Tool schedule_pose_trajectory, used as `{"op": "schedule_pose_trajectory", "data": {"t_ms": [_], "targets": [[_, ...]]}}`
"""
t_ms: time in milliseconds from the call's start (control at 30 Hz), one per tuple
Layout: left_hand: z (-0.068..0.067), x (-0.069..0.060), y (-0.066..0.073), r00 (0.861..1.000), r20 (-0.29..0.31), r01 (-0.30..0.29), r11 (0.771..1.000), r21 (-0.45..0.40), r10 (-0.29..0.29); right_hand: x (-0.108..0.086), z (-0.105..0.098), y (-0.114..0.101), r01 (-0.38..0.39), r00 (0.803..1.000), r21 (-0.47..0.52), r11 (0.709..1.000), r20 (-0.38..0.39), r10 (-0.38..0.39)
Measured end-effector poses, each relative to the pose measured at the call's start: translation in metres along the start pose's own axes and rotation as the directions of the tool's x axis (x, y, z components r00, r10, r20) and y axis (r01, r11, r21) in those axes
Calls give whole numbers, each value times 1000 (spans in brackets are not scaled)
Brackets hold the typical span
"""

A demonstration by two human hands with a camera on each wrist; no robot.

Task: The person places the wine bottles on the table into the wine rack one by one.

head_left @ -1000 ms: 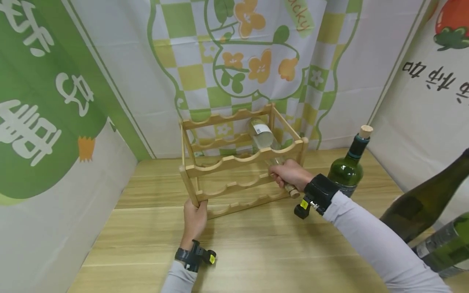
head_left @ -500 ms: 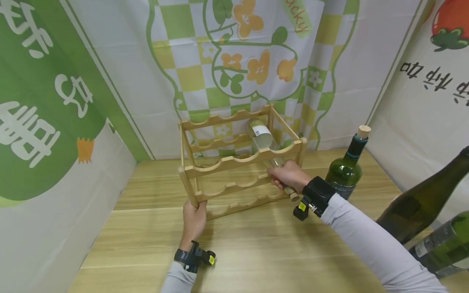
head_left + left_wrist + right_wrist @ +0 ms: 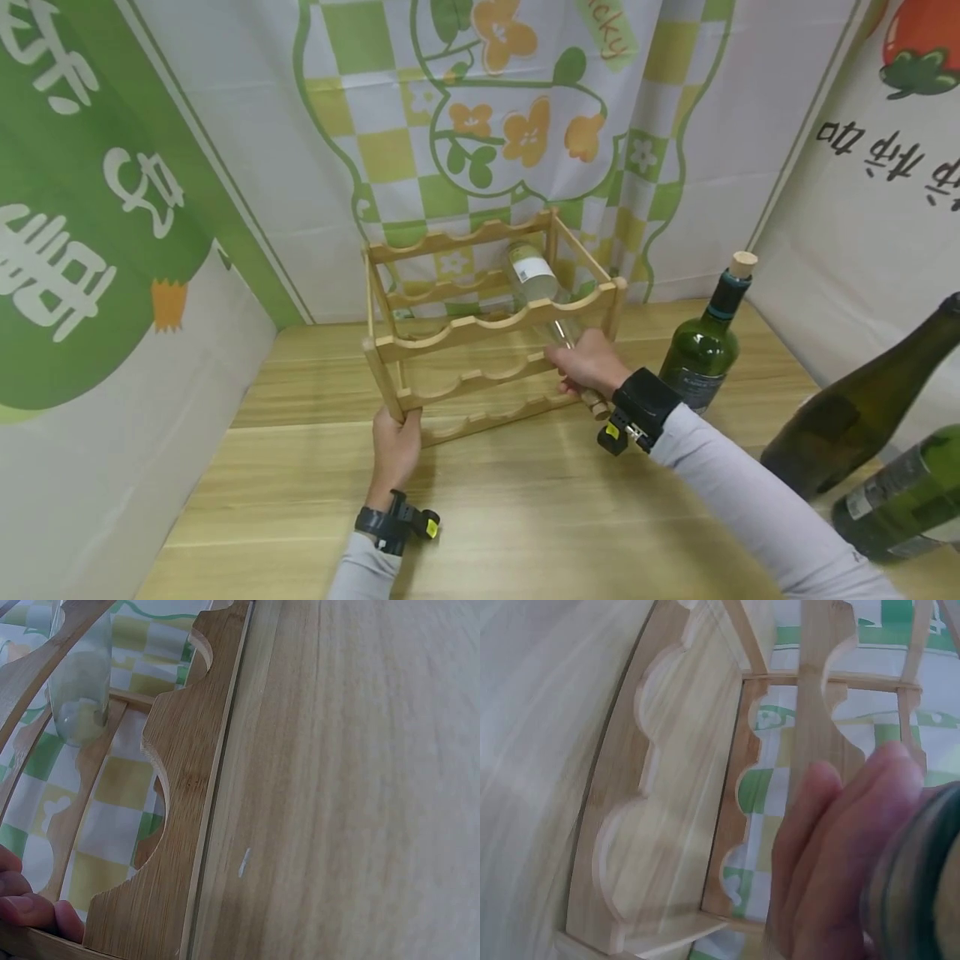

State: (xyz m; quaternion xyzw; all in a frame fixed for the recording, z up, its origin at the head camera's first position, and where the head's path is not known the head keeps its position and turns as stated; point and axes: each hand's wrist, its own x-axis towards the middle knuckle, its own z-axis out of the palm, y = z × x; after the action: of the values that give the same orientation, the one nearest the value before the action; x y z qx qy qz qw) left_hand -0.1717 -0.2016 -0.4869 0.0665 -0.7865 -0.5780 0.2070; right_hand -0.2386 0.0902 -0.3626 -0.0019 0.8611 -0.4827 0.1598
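Note:
A wooden wine rack (image 3: 465,335) with scalloped rails stands on the table near the back curtain. My left hand (image 3: 396,448) grips its front left post low down; in the left wrist view the curled fingers (image 3: 30,907) wrap the wood. A clear glass bottle (image 3: 532,275) with a white label lies slanted through the rack's right part, base toward the back. My right hand (image 3: 588,362) holds this bottle by its neck, just in front of the rack. The bottle's cork (image 3: 597,407) sticks out below that hand. Close in the right wrist view, the bottle neck (image 3: 919,877) is blurred.
Right of the rack stands a green corked bottle (image 3: 701,350). Farther right are a dark green bottle (image 3: 855,417) and another green bottle (image 3: 900,500), beside my right sleeve. A patterned curtain (image 3: 390,108) hangs behind, and printed cloths flank the table (image 3: 300,500).
My right hand and the bottle's corked end have shifted slightly downward. My left hand keeps its grip on the post, and the rack stays in place. The view has moved a little.

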Motion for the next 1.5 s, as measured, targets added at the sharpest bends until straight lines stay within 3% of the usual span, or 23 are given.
{"op": "schedule_pose_trajectory", "data": {"t_ms": [200, 300, 433, 567, 667, 800, 1000, 1133, 1333, 1500], "targets": [[-1, 1, -2, 1000, -4, -5, 1000, -4, 5, -1, 1, -2, -4, 1000, -243, 970, -17, -1], [-2, 1, -2, 1000, -10, -4, 1000, 4, 4, 0, 1, 0, -5, 1000, -312, 950, -20, -1], [-2, 0, -3, 1000, -6, -3, 1000, 7, 4, -1, 3, 6, 12, 999, -285, 958, -44, -26], [-1, -1, -3, 1000, 15, 7, 1000, -5, -7, -3, 4, 14, 48, 996, -134, 990, -64, -57], [-2, -1, -3, 1000, 26, 13, 1000, -12, -12, -3, 5, 21, 73, 994, -58, 996, -83, -77], [-3, 1, -3, 1000, 19, 5, 1000, -6, -5, -3, 7, 23, 78, 987, -91, 993, -130, -90], [-4, 1, -3, 1000, 18, 6, 1000, 3, -6, -2, 10, 17, 9, 977, -211, 977, -206, -54], [-2, -1, -5, 1000, 20, -1, 1000, -5, 2, 0, 11, 14, 14, 973, -330, 944, -213, -89], [-1, -1, -3, 1000, 11, -9, 1000, -7, 9, 0, 10, 6, -25, 959, -554, 832, -249, -138], [-2, -2, -2, 1000, 22, 5, 1000, -15, -4, -5, 6, 4, -35, 967, -590, 807, -225, -123]]}}
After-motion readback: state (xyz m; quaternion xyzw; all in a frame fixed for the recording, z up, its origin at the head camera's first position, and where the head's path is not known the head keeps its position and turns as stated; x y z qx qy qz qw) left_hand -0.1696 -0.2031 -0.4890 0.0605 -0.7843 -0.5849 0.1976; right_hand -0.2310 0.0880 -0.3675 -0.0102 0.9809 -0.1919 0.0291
